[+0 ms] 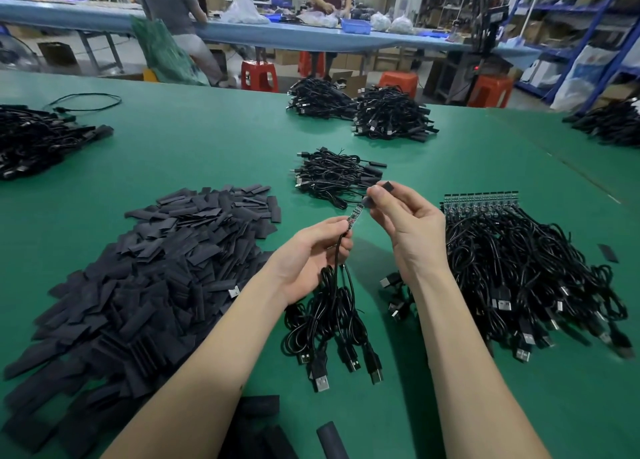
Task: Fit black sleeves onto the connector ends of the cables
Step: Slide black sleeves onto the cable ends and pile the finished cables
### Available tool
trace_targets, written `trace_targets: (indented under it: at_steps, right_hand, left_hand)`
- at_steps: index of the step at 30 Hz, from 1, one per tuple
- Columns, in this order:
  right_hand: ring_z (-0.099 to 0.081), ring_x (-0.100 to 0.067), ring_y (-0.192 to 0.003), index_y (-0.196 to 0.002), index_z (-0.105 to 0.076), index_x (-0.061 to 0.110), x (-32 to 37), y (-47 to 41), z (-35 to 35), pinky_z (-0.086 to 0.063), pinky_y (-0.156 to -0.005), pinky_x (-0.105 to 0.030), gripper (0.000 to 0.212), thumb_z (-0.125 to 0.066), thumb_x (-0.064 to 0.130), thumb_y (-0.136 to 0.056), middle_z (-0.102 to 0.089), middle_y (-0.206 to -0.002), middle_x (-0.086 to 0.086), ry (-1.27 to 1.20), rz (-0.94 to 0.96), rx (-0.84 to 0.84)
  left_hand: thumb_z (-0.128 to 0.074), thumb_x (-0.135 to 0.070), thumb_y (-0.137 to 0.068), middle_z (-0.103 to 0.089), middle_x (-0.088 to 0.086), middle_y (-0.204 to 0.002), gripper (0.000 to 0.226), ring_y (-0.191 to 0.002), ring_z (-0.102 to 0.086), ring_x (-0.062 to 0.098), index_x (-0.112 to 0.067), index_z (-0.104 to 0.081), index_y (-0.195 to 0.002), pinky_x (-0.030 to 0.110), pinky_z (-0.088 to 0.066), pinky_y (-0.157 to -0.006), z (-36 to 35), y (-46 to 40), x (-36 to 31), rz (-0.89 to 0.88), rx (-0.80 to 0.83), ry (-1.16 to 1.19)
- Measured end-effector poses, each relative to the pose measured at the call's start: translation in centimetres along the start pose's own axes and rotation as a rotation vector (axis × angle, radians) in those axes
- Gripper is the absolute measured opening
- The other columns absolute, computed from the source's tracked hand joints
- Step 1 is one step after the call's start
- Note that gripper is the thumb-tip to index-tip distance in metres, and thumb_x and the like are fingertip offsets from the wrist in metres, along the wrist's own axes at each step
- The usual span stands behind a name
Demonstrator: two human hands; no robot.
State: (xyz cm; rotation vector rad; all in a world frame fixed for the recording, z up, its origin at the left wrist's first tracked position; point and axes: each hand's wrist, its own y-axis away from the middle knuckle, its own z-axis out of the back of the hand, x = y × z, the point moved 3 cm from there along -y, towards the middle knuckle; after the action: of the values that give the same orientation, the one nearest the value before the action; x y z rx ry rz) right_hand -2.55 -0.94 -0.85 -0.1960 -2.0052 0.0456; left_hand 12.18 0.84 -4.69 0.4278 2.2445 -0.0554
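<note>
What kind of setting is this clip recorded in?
Most likely a cable assembly workshop: a green worktable with a pile of black sleeves, bundles of USB cables, and storage shelving behind.

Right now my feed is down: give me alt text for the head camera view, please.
Over a green table, the left hand pinches a black cable just below its small circuit-board end, while the right hand holds a black sleeve just above that end, not yet on it. A pile of loose sleeves lies left, bundled cables right.

Green worktable (207, 140), red stools (259, 76), blue shelving (609, 18) behind.
</note>
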Motion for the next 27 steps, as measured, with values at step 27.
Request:
trace_targets:
  at_steps: [27]
  right_hand:
    - [-0.071, -0.013, -0.083, -0.084, -0.078, 0.022, 1.2, 0.9, 0.1, -0.056, -0.075, -0.022, 0.016, -0.084, 0.022, -0.069, -0.075, -0.086, -0.004, 0.17, -0.095, 0.384]
  left_hand:
    - [-0.066, -0.008, -0.085, -0.063, 0.0, -0.075, 0.014, -0.065, -0.059, 0.009, -0.012, -0.061, -0.098, 0.018, -0.05, -0.063, 0.8, 0.2, -1.6, -0.03, 0.15, -0.212]
